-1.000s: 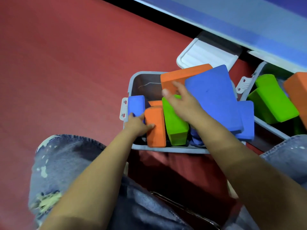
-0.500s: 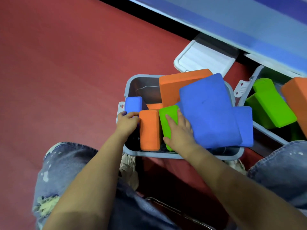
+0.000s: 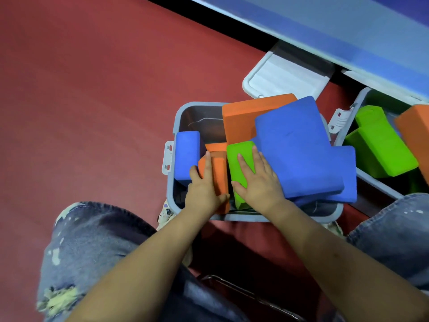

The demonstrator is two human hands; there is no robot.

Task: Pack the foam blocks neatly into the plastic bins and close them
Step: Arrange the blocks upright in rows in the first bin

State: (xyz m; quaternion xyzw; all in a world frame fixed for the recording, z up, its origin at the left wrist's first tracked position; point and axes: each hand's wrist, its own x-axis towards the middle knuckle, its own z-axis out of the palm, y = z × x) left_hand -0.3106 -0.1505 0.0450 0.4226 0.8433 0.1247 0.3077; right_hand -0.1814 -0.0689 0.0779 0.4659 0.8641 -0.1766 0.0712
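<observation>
Your left hand [image 3: 204, 189] lies on the upright orange block [image 3: 218, 180], fingers spread along its top and thumb curled round its near end, pressing rather than gripping. Your right hand [image 3: 257, 180] lies flat and open on the green block [image 3: 239, 156] just to its right, palm down, holding nothing. Both blocks stand on edge in the near bin [image 3: 178, 117], which sits on the red floor [image 3: 92, 89] directly under your hands.

Left of your left hand a small blue block [image 3: 186, 156] stands against the bin's end wall. To the right of your right hand a large blue block [image 3: 294, 145] lies tilted across the top, well above the rim, with another blue block [image 3: 346, 173] beneath it and a large orange block [image 3: 241, 119] leaning beyond your fingertips. So this bin is only part packed: three blocks look seated, the big ones are loose on top, and an open gap shows at the far left corner.

The lid [image 3: 285, 77] lies off, on the floor beyond the bin. Farther right, a second bin [image 3: 369, 180] holds green blocks [image 3: 380, 145] and an orange one [image 3: 415, 131] piled at angles, also unclosed. By my reckoning you are roughly midway: straightening, then both lids, remain.
</observation>
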